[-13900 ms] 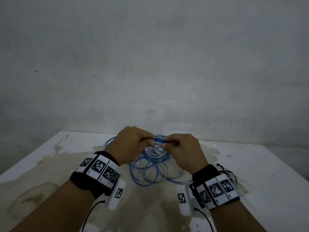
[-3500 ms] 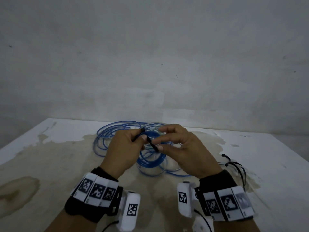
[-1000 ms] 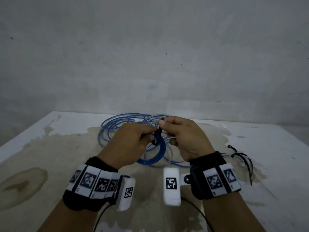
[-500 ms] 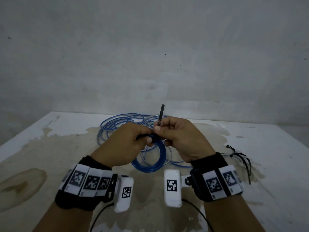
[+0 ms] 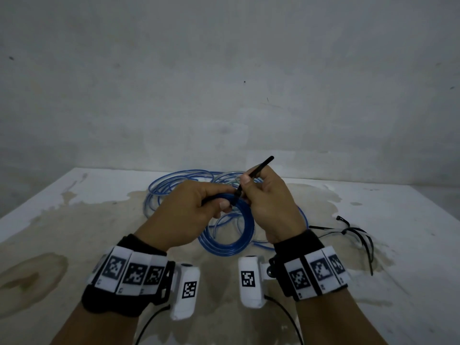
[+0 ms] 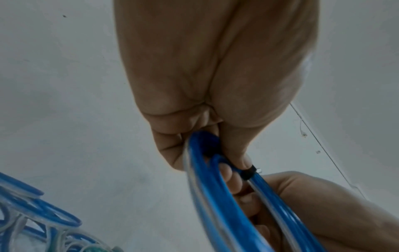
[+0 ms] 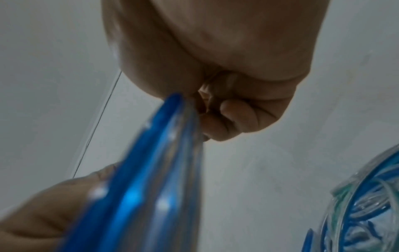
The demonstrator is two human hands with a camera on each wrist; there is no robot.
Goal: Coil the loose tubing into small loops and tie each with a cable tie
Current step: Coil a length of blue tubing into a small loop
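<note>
One stained white table (image 5: 74, 220), bare grey wall (image 5: 224, 70) behind.

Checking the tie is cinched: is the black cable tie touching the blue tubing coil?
Touching. The left wrist view shows the cable tie wrapped against the tubing coil, beside the left hand's thumb.

Bare, dimly lit workroom or utility space, its exact kind not determinable. A plain grey plastered wall (image 5: 224, 83), marked with small dark specks and hairline cracks, stands directly behind a white table (image 5: 398, 245) whose surface is blotched with large brownish stains. On the table lie loose blue and clear tubing (image 5: 179, 180) and a few black cable ties (image 5: 353, 232); no furniture or fittings appear around them
</note>
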